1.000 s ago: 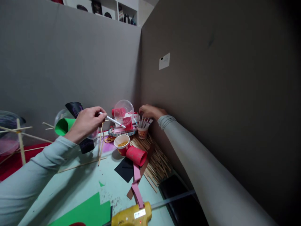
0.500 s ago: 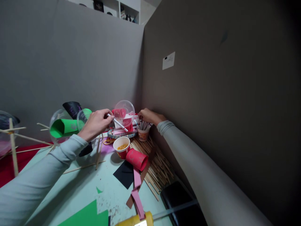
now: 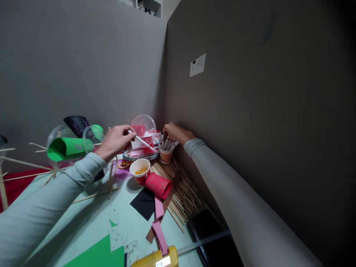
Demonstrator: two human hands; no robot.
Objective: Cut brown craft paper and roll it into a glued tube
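Note:
My left hand [image 3: 118, 140] pinches a slim white marker [image 3: 143, 142], which slants down to the right in front of a heap of pink and red paper pieces. Over at the wall, my right hand [image 3: 176, 132] reaches above a small patterned paper cup [image 3: 166, 156] full of pens [image 3: 167, 144]. Its fingers are bent together at the pens' upper ends; whether one is gripped is hidden. A clear round plastic lid [image 3: 143, 126] leans behind the heap. Nearer me stands a white-and-red paper cup [image 3: 140, 171] with orange-yellow bits inside.
Thin wooden sticks [image 3: 185, 198] lie along the right wall. A red paper tube [image 3: 158, 185], black paper [image 3: 143, 204], a pink strip [image 3: 159, 233] and a yellow glue gun [image 3: 155, 259] lie nearer. At left stands a stick structure with a green paper tube [image 3: 69, 147].
The view has shifted slightly, so most things sit a little left and lower or higher. My left hand keeps the marker; my right hand stays at the pen cup.

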